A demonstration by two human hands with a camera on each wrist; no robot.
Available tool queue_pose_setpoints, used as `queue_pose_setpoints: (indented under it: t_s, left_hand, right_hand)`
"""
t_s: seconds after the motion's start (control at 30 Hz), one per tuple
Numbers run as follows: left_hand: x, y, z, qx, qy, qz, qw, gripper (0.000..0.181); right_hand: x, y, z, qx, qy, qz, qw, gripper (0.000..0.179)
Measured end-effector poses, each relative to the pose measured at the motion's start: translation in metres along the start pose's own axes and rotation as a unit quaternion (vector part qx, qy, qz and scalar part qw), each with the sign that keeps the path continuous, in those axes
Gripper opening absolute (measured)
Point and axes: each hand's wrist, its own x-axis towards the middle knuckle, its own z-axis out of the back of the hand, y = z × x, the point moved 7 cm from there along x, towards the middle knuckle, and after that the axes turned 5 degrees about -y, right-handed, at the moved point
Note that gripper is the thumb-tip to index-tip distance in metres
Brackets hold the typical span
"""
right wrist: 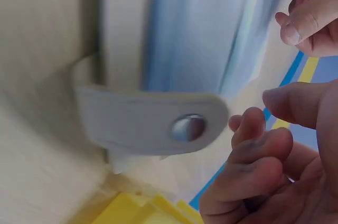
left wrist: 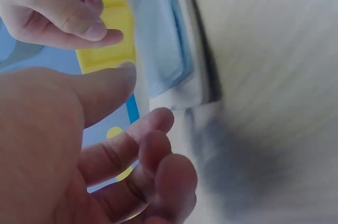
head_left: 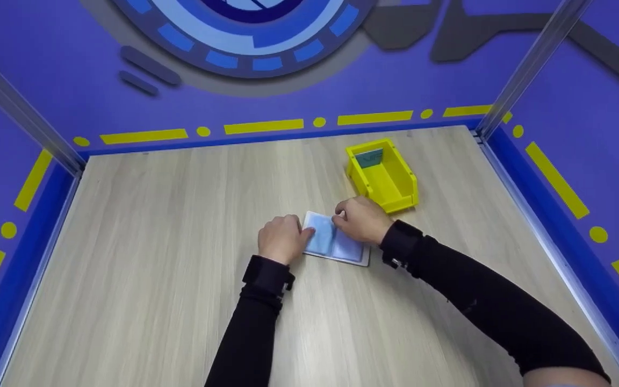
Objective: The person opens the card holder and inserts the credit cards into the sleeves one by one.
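Both hands sit at the wallet [head_left: 336, 244], mid-frame on the table [head_left: 153, 226]: left hand [head_left: 281, 237] touches its left edge with loosely curled fingers, right hand [head_left: 360, 219] is at the snap strap [right wrist: 153, 126], but whether it pinches it I cannot tell. Risk: wallet slides on the table if one hand lets go. Yellow bin [head_left: 383, 174], upper right, holds one teal card [head_left: 369, 158].

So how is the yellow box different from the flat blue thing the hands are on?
The yellow box stands tall with open walls; the blue pouch lies flat. The box sits untouched; the left hand and right hand both touch the pouch. The pouch has a snap strap; the box doesn't. Both rest on the wooden table.
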Motion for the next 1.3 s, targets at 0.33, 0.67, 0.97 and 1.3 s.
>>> queue_pose_setpoints:
  t_s: [0.33, 0.67, 0.97, 1.3]
  left_hand:
    - [0.001, 0.002, -0.01, 0.014, 0.002, 0.022, 0.9997, 0.052]
    - [0.001, 0.005, -0.012, 0.017, 0.03, 0.033, 0.9989, 0.057]
    - [0.002, 0.003, -0.014, -0.002, 0.035, 0.032, 0.9989, 0.061]
    - [0.001, 0.002, -0.017, 0.002, 0.043, 0.037, 0.9984, 0.059]
  right_hand:
    - [-0.007, 0.0, -0.019, -0.05, 0.012, 0.022, 0.9984, 0.039]
    - [-0.011, 0.009, -0.018, -0.042, -0.001, 0.074, 0.9964, 0.039]
    - [-0.008, 0.009, 0.071, 0.028, -0.116, 0.059, 0.9911, 0.025]
    - [0.04, -0.062, 0.13, -0.123, -0.163, -0.019, 0.9788, 0.03]
